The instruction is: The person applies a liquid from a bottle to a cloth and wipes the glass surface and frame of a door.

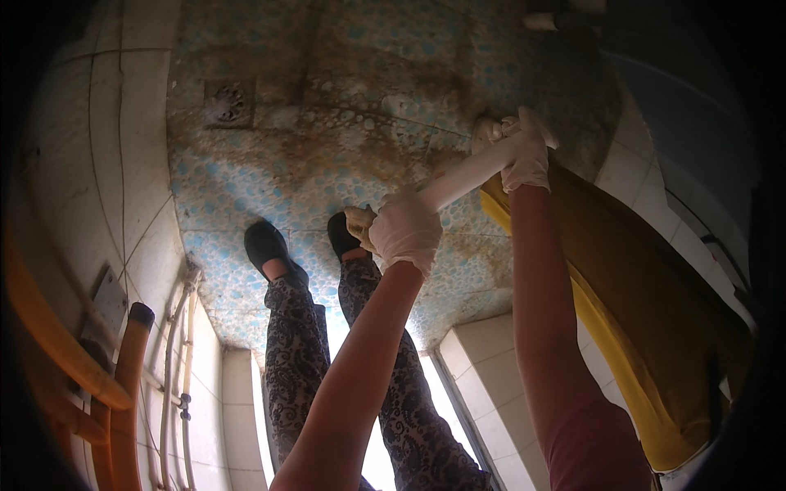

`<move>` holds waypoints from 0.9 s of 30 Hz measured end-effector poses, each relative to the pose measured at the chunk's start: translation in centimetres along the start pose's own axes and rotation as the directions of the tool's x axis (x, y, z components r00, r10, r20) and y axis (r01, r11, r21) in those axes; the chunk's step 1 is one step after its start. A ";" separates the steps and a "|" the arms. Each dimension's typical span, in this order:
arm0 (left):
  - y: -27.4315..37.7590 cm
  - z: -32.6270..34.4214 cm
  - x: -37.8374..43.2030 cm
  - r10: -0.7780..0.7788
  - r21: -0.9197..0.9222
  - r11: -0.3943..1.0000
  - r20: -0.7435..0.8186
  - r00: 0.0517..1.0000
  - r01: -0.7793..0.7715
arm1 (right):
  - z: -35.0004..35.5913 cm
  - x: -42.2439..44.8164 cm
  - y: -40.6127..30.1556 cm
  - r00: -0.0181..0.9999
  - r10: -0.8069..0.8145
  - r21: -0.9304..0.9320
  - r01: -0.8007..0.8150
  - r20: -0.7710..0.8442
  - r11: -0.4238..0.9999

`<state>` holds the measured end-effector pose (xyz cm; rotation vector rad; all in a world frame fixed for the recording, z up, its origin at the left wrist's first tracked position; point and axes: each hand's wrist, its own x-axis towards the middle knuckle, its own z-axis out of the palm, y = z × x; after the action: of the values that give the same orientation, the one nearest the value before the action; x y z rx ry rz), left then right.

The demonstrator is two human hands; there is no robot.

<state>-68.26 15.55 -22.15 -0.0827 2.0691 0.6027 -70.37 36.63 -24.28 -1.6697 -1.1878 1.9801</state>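
My left hand (405,233), in a thin whitish glove, is closed around the lower end of a smooth white tube-like object (468,174). My right hand (527,150), gloved the same way, grips its upper end, so the object slants between both hands above the floor. A crumpled beige piece (361,226), perhaps cloth or a sponge, sticks out beside my left hand. Pale folded material (488,132) shows at my right hand; I cannot tell what it is. The ends of the white object are hidden by my hands.
Blue-and-white pebble-patterned floor tiles (227,190) bear brown stains, with a drain (228,103) at upper left. Mustard-yellow fabric (638,258) hangs at right. Orange tubular pieces (126,380) and wall pipes (184,344) stand at left. My dark shoes (266,245) are below.
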 end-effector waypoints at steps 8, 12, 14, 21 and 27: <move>-6.8 -1.0 -5.4 -0.246 -0.181 0.943 0.182 0.952 0.278 | -0.6 -4.1 10.3 0.893 -0.237 -0.620 0.438 0.382 0.651; -10.1 0.8 -9.2 -0.323 -0.340 0.865 0.182 0.929 0.368 | -2.4 -4.5 19.6 0.905 -0.312 -0.808 0.405 0.289 0.427; -11.7 0.2 -10.3 -0.390 -0.323 0.845 0.171 0.905 0.426 | -1.0 -6.9 21.6 0.946 -0.235 -0.695 0.324 0.224 0.642; -14.4 -0.2 -12.3 -0.380 -0.143 0.910 0.087 0.921 0.389 | -2.0 -12.7 17.3 0.952 0.040 -0.689 0.191 0.304 0.699; -14.2 3.2 -12.2 -0.239 0.036 0.971 0.116 0.964 0.237 | -9.7 -10.3 16.5 0.949 0.217 -0.238 -0.271 -0.228 0.933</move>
<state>-54.94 2.34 -19.04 -0.2726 1.9130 0.4267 -53.90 23.30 -29.33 -2.1921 -1.2685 1.7913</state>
